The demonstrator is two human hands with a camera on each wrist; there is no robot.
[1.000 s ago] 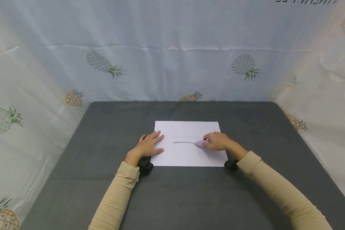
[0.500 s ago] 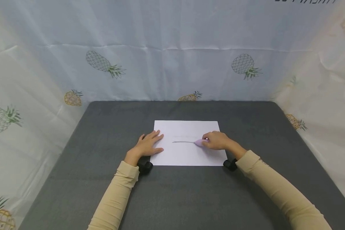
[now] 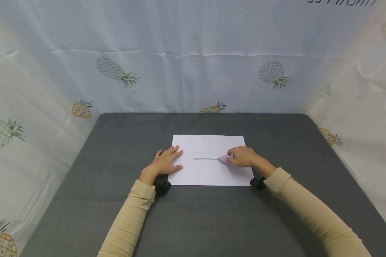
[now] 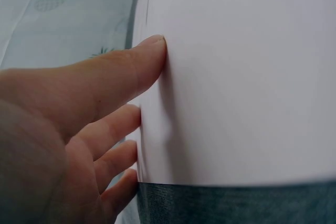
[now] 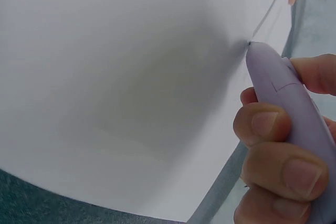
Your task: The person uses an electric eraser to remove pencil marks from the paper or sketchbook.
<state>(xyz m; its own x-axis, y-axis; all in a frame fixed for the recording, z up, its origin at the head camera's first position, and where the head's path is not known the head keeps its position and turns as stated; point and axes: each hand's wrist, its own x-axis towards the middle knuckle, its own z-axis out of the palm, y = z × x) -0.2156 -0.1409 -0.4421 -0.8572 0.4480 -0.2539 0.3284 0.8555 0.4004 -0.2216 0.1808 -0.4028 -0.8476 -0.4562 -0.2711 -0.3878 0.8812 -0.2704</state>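
A white sheet of paper (image 3: 209, 176) lies on the dark grey table. A narrow dark line (image 3: 204, 159) runs across its middle. My left hand (image 3: 163, 162) lies spread on the sheet's left edge, fingers and thumb extended; in the left wrist view the thumb (image 4: 128, 69) reaches over the paper. My right hand (image 3: 242, 157) grips a light purple handheld tool (image 3: 223, 159) with a tapered nose. Its small dark tip is at the right end of the line. In the right wrist view several fingers curl round the tool (image 5: 283, 93); a fingertip sits by a small raised part on its side.
The dark grey table (image 3: 193, 217) stretches around the paper on all sides. Behind it hangs a pale curtain (image 3: 193, 78) printed with pineapples, which also lines both sides. Black straps with small devices (image 3: 162, 187) sit at both wrists.
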